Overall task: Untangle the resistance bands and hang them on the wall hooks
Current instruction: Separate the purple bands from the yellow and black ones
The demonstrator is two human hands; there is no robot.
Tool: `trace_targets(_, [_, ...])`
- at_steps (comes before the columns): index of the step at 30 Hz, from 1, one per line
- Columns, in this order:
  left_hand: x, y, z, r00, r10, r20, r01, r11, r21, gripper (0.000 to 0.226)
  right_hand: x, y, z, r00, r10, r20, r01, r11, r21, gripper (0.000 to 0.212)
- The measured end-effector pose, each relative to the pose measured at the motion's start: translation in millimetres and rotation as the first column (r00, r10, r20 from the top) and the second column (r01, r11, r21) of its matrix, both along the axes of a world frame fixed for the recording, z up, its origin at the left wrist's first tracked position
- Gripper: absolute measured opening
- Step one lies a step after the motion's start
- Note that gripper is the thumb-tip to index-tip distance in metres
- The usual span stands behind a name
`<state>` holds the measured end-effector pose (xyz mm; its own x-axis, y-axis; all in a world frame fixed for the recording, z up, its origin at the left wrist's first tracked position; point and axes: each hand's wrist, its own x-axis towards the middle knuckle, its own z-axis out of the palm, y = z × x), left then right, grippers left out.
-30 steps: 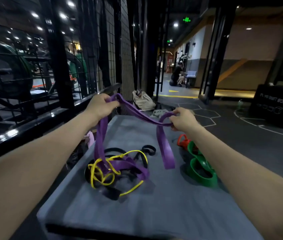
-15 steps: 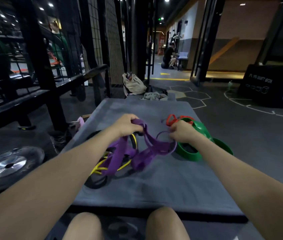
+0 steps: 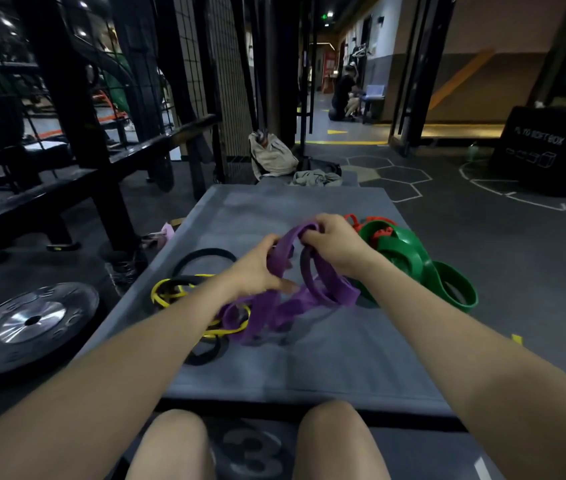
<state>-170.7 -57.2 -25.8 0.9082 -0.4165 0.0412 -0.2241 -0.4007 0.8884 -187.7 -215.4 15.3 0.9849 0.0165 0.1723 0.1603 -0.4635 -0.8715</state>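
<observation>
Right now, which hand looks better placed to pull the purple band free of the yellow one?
Probably the left hand: it grips the purple band just beside the yellow band tangle. The right hand holds the far loop, nearer the green band.

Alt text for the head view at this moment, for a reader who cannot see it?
Both hands, left hand and right hand, grip a wide purple rubber resistance band over a grey padded mat. Thin yellow band and black band lie tangled left, green band and red band right.
</observation>
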Motion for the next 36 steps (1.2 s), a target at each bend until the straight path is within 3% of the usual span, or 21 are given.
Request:
trace_targets(3, [-1.9, 12.2, -27.2, 0.990, 0.124, 0.073, -0.137, 0.967, 0.214, 0.051, 11.2, -13.3, 4.9, 0.983, -0.183, -0.029, 0.185, 0.957, 0.223, 0.017])
trace_targets(4, [-0.8, 19.6, -35.2, 0.988, 0.109, 0.112, -0.139, 0.939, 0.314, 0.040, 14.2, -20.8, 3.8, 0.972, -0.230, -0.046, 0.234, 0.938, 0.254, 0.021])
trace_targets(6, [3.2, 32.0, -46.1, 0.990, 0.095, 0.104, -0.127, 0.921, 0.368, 0.030, 18.3, -33.4, -2.8, 0.959, -0.276, -0.059, 0.282, 0.921, 0.269, 0.024])
trace_targets(8, [8.3, 39.8, -48.9, 0.991, 0.107, 0.079, -0.129, 0.926, 0.356, 0.027, 19.6, -40.8, -14.8, 0.952, -0.306, -0.023, 0.306, 0.943, 0.132, 0.016])
trace_targets(10, [10.0, 44.5, -43.3, 0.991, 0.113, 0.066, -0.129, 0.935, 0.330, 0.020, 19.6, -47.9, -27.0, 0.956, -0.292, 0.015, 0.291, 0.944, -0.158, 0.012])
trace_targets(12, [11.4, 46.2, -31.5, 0.991, 0.124, 0.060, -0.135, 0.954, 0.266, 0.015, 15.6, -52.8, -34.6, 0.973, -0.226, -0.056, 0.179, 0.880, -0.439, 0.010])
trace_targets(15, [11.0, 39.8, -8.2, 0.999, 0.032, 0.031, -0.039, 0.969, 0.243, 0.004, 12.0, -50.1, -38.0, 0.977, -0.169, -0.126, 0.064, 0.806, -0.588, 0.051])
trace_targets(17, [15.5, 30.1, 3.1, 0.998, -0.051, 0.036, 0.035, 0.934, 0.356, 0.003, 8.1, -36.9, -27.5, 0.996, -0.082, -0.034, 0.048, 0.814, -0.579, 0.079])
trace_targets(19, [19.6, 19.4, 10.1, 0.994, -0.109, 0.013, 0.093, 0.900, 0.426, 0.005, 3.6, -19.9, -15.1, 0.994, 0.083, 0.072, -0.017, 0.766, -0.643, 0.094])
trace_targets(22, [25.5, 7.1, 17.0, 0.989, -0.148, 0.031, 0.121, 0.898, 0.423, 0.007, 1.8, -0.4, -10.0, 0.960, 0.271, 0.072, -0.124, 0.642, -0.757, 0.079])
trace_targets(26, [26.5, 9.5, 17.6, 0.993, -0.096, 0.063, 0.067, 0.930, 0.361, 0.009, 5.9, 0.9, -17.7, 0.959, 0.278, 0.054, -0.155, 0.674, -0.722, 0.036])
trace_targets(29, [23.1, 20.7, -0.2, 0.985, 0.092, 0.145, -0.127, 0.958, 0.256, 0.047, 8.9, -1.3, -26.5, 0.978, 0.202, 0.053, -0.112, 0.722, -0.683, 0.026])
trace_targets(32, [16.3, 40.2, -23.8, 0.936, 0.203, 0.286, -0.303, 0.879, 0.368, 0.060, 12.6, -8.9, -36.3, 0.990, 0.137, 0.036, -0.076, 0.733, -0.676, 0.015])
trace_targets(36, [11.5, 54.2, -47.3, 0.948, 0.186, 0.258, -0.291, 0.830, 0.475, 0.051, 17.3, -13.4, -39.9, 0.994, 0.111, 0.019, -0.069, 0.734, -0.676, 0.017])
